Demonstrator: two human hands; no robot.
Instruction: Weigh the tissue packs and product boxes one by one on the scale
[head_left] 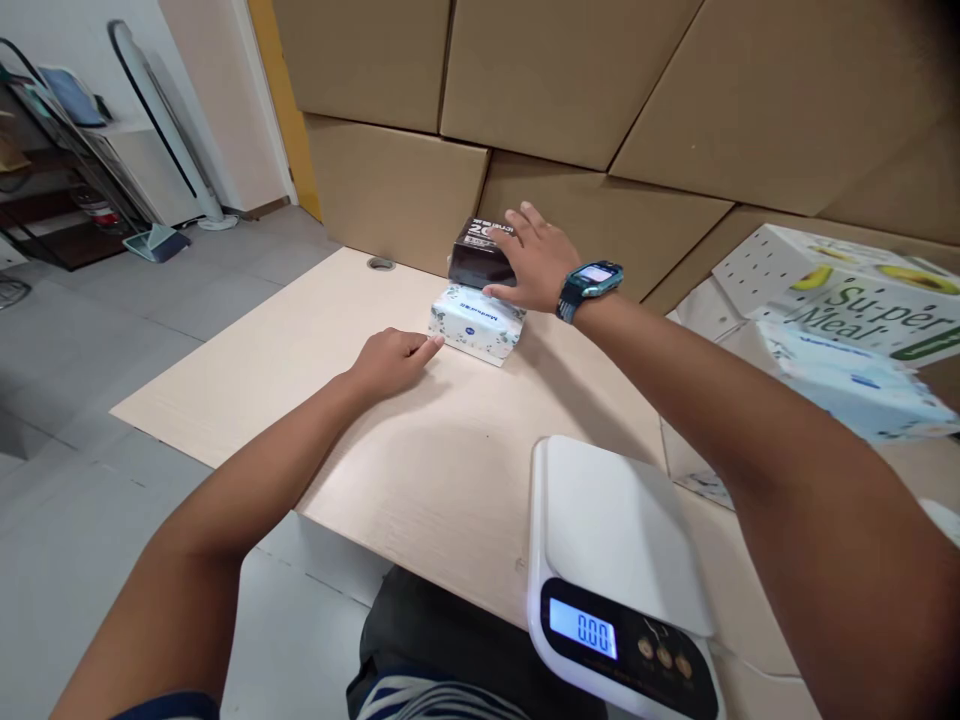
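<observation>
My right hand (541, 262), with a watch (592, 285) on its wrist, reaches across to a dark box (480, 262) with white print. Its fingers are spread over the box's right side, and the thumb lies low, by the top of a white tissue pack (476, 325) with a leafy pattern. That pack lies directly in front of the dark box on the wooden table (420, 450). On the table to the left, my left hand (394, 362) has its fingers curled in, the thumb side touching or almost touching the pack's near left corner.
A white scale (622, 530) at the table's front shows 0.00. Stacked cardboard boxes (547, 80) wall off the back. To the right are a printed white carton (847, 280) and another tissue pack (847, 375). A dustpan (157, 242) sits on the floor at far left.
</observation>
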